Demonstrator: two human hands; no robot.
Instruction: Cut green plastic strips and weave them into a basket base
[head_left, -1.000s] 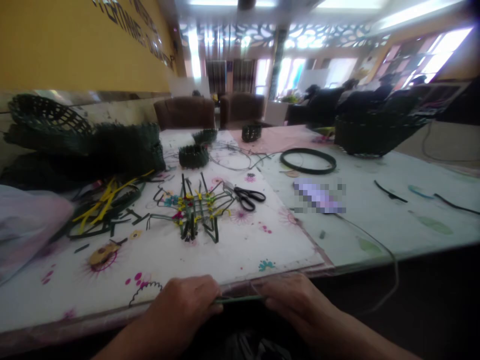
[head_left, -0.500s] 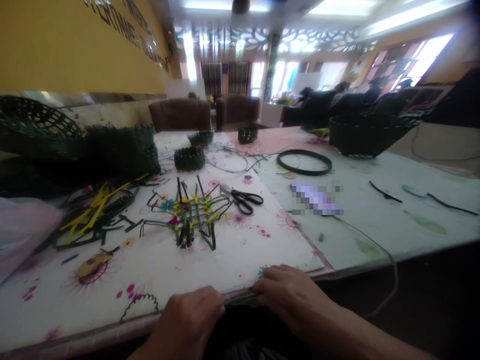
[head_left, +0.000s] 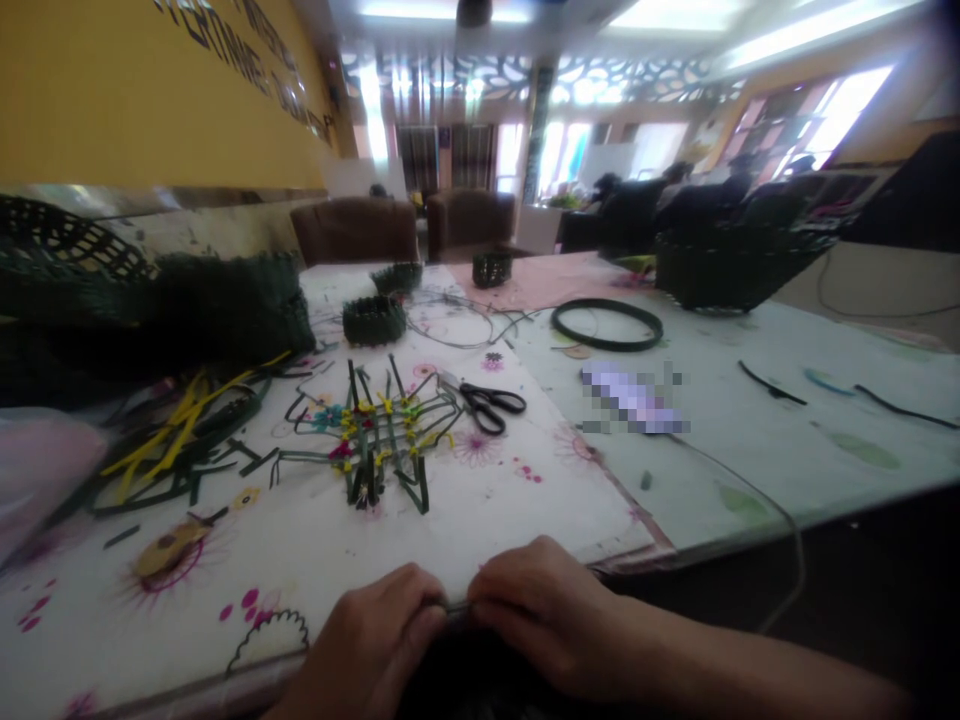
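At the near table edge, both my hands are closed with fingertips bent in. Between my left hand (head_left: 386, 625) and my right hand (head_left: 544, 610) shows a short piece of a thin grey-green strip (head_left: 457, 607), pinched from both sides; most of it is hidden by my fingers. Beyond them on the table lies a loosely woven lattice of dark green strips (head_left: 379, 435), with yellow, pink and blue pieces at its crossings and its ends sticking out. Black-handled scissors (head_left: 491, 405) lie to its right, apart from both hands.
Small woven baskets (head_left: 375, 320) stand farther back, a large dark basket (head_left: 735, 270) at the right. A green ring (head_left: 607, 325) lies nearby. Yellow strips (head_left: 180, 430) and green offcuts are heaped left, near a tape roll (head_left: 169, 550). A cable (head_left: 787, 520) hangs over the edge.
My hands have drawn closer together, the right one shifting left and turning so its knuckles point up. The thin strip now shows between the fingertips. The view has shifted slightly.
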